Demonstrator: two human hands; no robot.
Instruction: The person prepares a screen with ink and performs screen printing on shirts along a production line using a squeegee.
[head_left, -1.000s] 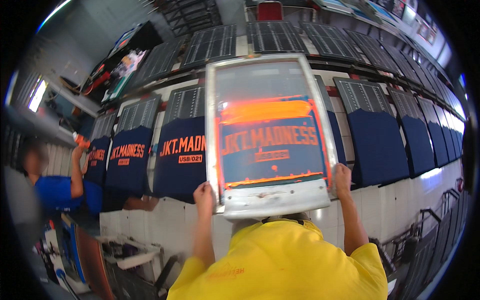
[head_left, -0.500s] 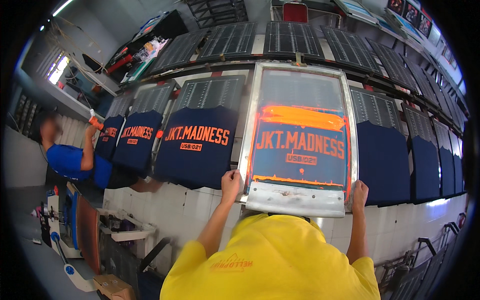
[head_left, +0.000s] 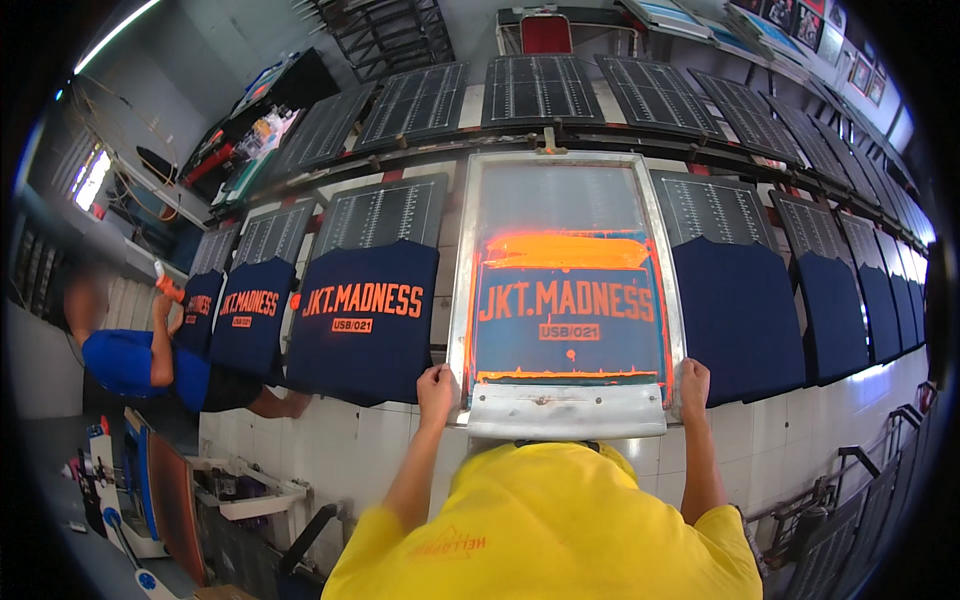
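Note:
Both my hands grip a metal-framed printing screen (head_left: 560,160) by its near side edges. My left hand (head_left: 435,392) is closed on the left rail and my right hand (head_left: 693,388) on the right one. Orange ink (head_left: 566,250) lies in a thick band across the far part of the mesh, with a thinner line near me. Orange lettering shows in the mesh over a navy shirt. A wide metal squeegee (head_left: 568,412) rests across the screen's near end, between my hands. Whether the mesh touches the cloth I cannot tell.
Left of the screen, a navy shirt (head_left: 360,360) with orange print lies on its board; plain navy shirts (head_left: 740,330) lie to the right. Black boards (head_left: 540,88) line the far side. At far left a person in blue (head_left: 130,355) holds an orange-and-white gun-shaped tool (head_left: 168,283).
My view has shifted, so the whole scene sits further left and lower. My hands keep their hold on the screen. The other person's tool has tilted more upright.

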